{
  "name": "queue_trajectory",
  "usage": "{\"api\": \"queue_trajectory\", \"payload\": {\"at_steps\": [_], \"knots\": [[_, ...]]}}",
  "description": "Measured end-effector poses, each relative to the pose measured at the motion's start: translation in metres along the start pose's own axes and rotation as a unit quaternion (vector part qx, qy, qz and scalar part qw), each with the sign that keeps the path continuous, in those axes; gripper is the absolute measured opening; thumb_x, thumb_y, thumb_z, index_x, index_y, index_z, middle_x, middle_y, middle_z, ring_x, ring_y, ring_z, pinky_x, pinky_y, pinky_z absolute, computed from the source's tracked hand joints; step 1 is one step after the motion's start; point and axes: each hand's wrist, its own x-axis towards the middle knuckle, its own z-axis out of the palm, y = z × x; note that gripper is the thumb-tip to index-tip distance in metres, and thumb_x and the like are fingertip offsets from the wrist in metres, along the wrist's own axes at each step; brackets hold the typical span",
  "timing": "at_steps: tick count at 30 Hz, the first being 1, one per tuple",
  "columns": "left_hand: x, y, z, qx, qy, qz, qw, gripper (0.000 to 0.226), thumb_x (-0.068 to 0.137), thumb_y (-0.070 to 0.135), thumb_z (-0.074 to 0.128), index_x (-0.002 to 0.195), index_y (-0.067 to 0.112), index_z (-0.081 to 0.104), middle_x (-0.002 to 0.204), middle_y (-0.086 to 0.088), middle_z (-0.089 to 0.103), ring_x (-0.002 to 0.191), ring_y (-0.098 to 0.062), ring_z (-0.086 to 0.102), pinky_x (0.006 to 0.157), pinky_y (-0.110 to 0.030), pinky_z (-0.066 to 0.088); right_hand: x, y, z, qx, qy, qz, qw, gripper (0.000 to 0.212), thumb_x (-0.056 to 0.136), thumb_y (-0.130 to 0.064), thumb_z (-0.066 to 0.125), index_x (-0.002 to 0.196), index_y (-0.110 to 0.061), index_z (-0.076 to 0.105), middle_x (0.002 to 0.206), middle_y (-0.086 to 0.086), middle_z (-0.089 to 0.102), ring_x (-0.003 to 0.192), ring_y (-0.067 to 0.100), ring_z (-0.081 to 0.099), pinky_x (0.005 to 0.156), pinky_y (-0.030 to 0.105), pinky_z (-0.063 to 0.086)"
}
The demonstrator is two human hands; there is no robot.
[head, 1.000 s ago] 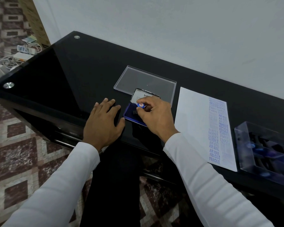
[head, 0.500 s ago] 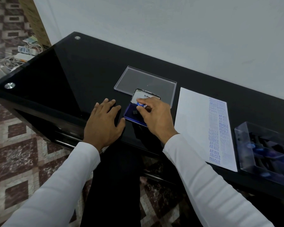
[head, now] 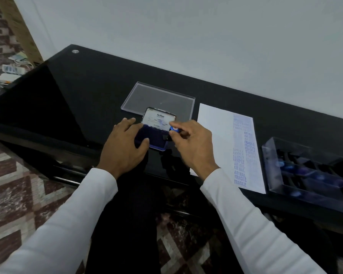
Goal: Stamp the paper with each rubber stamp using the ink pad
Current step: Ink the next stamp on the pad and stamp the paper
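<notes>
Paper (head: 214,135) lies flat on the black glass table (head: 87,91), just to the right of the ink pad (head: 156,143), and its right-hand strip carries blue stamped words, among them SAMPLE, AIR MAIL and FRAGILE. Ink pad is the landmark: it sits open near the table's front edge, its lid (head: 159,119) tilted up at the far side with a printed label showing.

Left hand (head: 123,149) lies over the pad's left end, fingers spread and nearly straight, thumb at the pad's near edge; it grips nothing. Right hand (head: 194,145) is at the pad's right end, thumb and fingers curled and pinching a rubber stamp (head: 173,131) with a blue top. Whether the stamp's face touches the ink cannot be told.

Behind the pad, touching or nearly touching its lid, lies a clear plastic lid (head: 158,97), flat on the table. Well to the right of the pad, beyond the paper, stands a clear plastic box (head: 285,153) holding several dark stamps with blue tops. Both arms wear white sleeves (head: 251,224).
</notes>
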Motion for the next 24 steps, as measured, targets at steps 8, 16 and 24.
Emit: {"api": "queue_trajectory", "payload": {"at_steps": [8,16,24], "knots": [[-0.009,0.07,0.03,-0.041,-0.002,0.093,0.995,0.052,0.092,0.039,0.066,0.138,0.015,0.058,0.146,-0.003,0.049,0.138,-0.023,0.041,0.11,-0.042,0.043,-0.03,0.022,-0.07,-0.026,0.046,0.04,0.998,0.024,0.083,-0.015,0.076,0.106,-0.022,0.078,0.099,-0.01,0.071,0.076,0.002,0.066,0.076,0.011,0.052],[-0.021,0.123,0.063,-0.041,-0.065,0.144,0.987,0.055,0.097,0.042,0.059,0.147,0.02,0.051,0.16,0.001,0.037,0.152,-0.018,0.021,0.122,-0.038,0.025,-0.06,0.044,-0.123,-0.016,0.059,0.076,0.995,0.027,0.084,-0.009,0.075,0.107,-0.022,0.077,0.095,-0.015,0.068,0.074,0.006,0.067,0.073,0.033,0.06],[-0.023,0.134,0.081,-0.021,-0.104,0.164,0.981,0.053,0.099,0.043,0.055,0.148,0.023,0.049,0.162,0.003,0.033,0.154,-0.016,0.015,0.122,-0.039,0.023,-0.071,0.062,-0.143,-0.038,0.055,0.081,0.994,0.025,0.083,-0.013,0.076,0.105,-0.024,0.077,0.094,-0.014,0.067,0.073,0.009,0.067,0.073,0.036,0.061]]}}
